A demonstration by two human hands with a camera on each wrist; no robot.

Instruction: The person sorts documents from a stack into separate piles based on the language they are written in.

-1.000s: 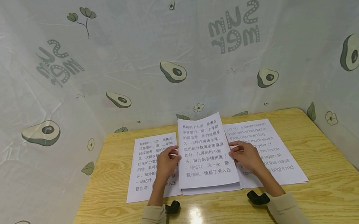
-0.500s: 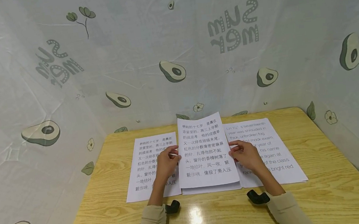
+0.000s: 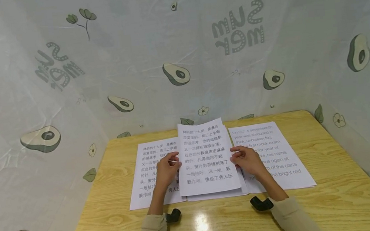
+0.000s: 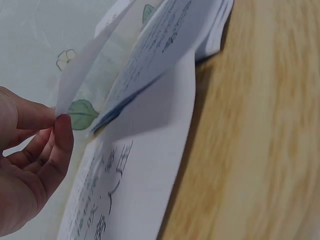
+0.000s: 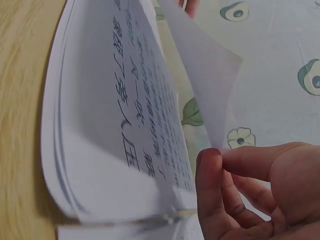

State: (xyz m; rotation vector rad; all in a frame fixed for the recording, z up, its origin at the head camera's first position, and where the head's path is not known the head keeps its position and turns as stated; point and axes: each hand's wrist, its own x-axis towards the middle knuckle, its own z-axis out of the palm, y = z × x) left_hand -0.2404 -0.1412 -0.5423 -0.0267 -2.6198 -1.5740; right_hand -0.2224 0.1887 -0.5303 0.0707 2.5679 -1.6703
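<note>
A white sheet of paper printed with large Chinese characters is held up in the head view, tilted over a middle paper stack. My left hand pinches its left edge between thumb and fingers. At the opposite edge, my right hand pinches it the same way. In the right wrist view, the sheet's thin edge rises from my fingertips, apart from the printed stack beneath. The left wrist view shows the raised sheet bending away from the pages. Most of the middle stack is hidden in the head view.
Another Chinese-printed stack lies to the left, partly under my left hand. On the right lies an English-printed stack, partly covered by my right hand. All rest on a wooden table, with an avocado-patterned curtain behind.
Both hands have moved the pinched sheet slightly to the left, so a strip of the middle stack now shows along its right side. The head view has shifted a little too.
</note>
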